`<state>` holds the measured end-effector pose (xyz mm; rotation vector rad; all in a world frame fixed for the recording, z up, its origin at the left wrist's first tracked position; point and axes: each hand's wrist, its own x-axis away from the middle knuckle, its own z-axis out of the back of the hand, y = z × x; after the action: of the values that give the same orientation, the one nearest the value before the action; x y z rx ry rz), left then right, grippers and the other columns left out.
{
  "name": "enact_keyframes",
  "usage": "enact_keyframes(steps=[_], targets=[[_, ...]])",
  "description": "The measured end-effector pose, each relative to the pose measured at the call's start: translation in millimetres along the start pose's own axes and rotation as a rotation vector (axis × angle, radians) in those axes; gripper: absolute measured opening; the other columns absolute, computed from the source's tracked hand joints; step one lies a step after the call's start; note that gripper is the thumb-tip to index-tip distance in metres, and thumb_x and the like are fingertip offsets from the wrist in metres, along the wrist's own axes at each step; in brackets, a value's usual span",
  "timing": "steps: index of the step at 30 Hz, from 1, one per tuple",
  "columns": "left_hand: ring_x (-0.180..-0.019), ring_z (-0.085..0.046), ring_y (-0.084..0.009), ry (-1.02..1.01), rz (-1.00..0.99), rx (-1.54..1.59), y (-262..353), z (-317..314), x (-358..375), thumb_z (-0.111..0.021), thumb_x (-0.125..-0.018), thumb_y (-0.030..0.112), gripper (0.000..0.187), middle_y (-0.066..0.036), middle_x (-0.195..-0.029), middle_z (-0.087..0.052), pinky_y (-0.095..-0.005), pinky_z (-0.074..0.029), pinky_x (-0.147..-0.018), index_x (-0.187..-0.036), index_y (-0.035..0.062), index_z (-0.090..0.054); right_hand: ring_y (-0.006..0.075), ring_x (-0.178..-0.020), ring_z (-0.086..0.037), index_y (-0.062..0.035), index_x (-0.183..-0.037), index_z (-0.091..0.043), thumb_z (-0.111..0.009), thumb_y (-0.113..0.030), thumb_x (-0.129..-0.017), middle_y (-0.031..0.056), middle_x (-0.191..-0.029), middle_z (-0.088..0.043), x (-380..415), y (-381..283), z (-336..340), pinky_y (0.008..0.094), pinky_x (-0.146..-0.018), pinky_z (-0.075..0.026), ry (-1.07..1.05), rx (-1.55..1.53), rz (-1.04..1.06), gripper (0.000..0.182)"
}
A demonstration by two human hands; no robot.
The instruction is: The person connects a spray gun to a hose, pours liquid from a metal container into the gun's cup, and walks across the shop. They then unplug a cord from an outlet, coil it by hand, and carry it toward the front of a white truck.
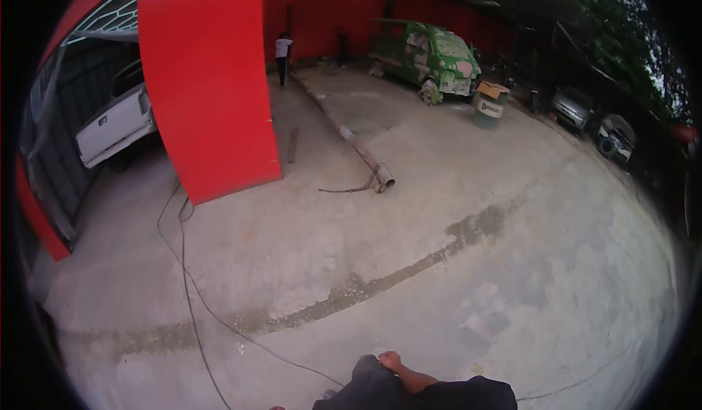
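My right hand (391, 361) is at the bottom centre, in front of my dark clothing (387, 388), with the forearm coming in from the right. Its fingers are curled together. A small pale spot shows at the fingertips, too small to name. Of my left hand (276, 408) only a sliver of skin appears at the bottom edge, so its fingers are hidden. Near it, dark cables (191, 293) run along the concrete floor (468, 322).
A long pipe (355, 143) lies ahead on the floor. To the left stand a red pillar (208, 88) and a white vehicle (117, 125). Farther back are a person (282, 55), a masked green van (431, 55) and a drum (488, 107) with a cardboard box (492, 89).
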<state>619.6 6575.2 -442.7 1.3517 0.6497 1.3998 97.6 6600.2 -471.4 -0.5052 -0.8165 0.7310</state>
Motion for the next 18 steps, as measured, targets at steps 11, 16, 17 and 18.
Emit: enact_keyframes(steps=[11, 16, 17, 18], targets=[[-0.039, -0.047, -0.0195, 0.226, 0.419, 0.095, 120.5, 26.5, -287.3, -0.039, -0.080, 0.004, 0.013, -0.008, -0.052, -0.043, -0.0472, -0.054, -0.039, -0.077, 0.0030, -0.052, 0.0183, -0.065, -0.066, -0.0041, -0.095, -0.068, -0.059, -0.024, -0.083, 0.0097, -0.080, -0.070, -184.1, -117.0, 20.2, 0.0330, -0.058, -0.055, -0.234, -0.097, -0.367, 0.025], [-0.044, -0.046, -0.0199, 0.165, 0.379, 0.062, 153.2, 18.4, -318.6, -0.046, -0.086, 0.020, 0.021, -0.008, -0.057, -0.048, -0.0403, -0.045, -0.039, -0.081, 0.0019, -0.056, 0.0164, -0.063, -0.065, -0.0055, -0.096, -0.068, -0.060, -0.026, -0.086, 0.0067, -0.079, -0.068, -322.3, -230.5, 25.0, 0.0317, -0.055, -0.054, -0.194, -0.356, -0.203, 0.024], [-0.043, -0.041, -0.0132, 0.220, 0.188, 0.112, 160.2, 13.7, -307.0, -0.050, -0.088, 0.031, 0.033, 0.000, -0.054, -0.045, -0.0287, -0.035, -0.034, -0.067, 0.0067, -0.055, 0.0164, -0.062, -0.065, -0.0057, -0.096, -0.068, -0.060, -0.027, -0.086, 0.0069, -0.079, -0.068, -342.0, -245.5, 26.7, 0.0315, -0.055, -0.054, -0.225, -0.319, -0.128, 0.025], [-0.044, -0.042, -0.0133, 0.185, 0.174, 0.088, 169.0, 14.5, -311.3, -0.051, -0.088, 0.030, 0.031, -0.001, -0.055, -0.046, -0.0289, -0.036, -0.035, -0.069, 0.0061, -0.056, 0.0169, -0.061, -0.065, -0.0052, -0.096, -0.068, -0.061, -0.027, -0.086, 0.0070, -0.077, -0.068, -370.8, -255.1, 21.8, 0.0315, -0.055, -0.054, -0.256, -0.293, -0.102, 0.025]])
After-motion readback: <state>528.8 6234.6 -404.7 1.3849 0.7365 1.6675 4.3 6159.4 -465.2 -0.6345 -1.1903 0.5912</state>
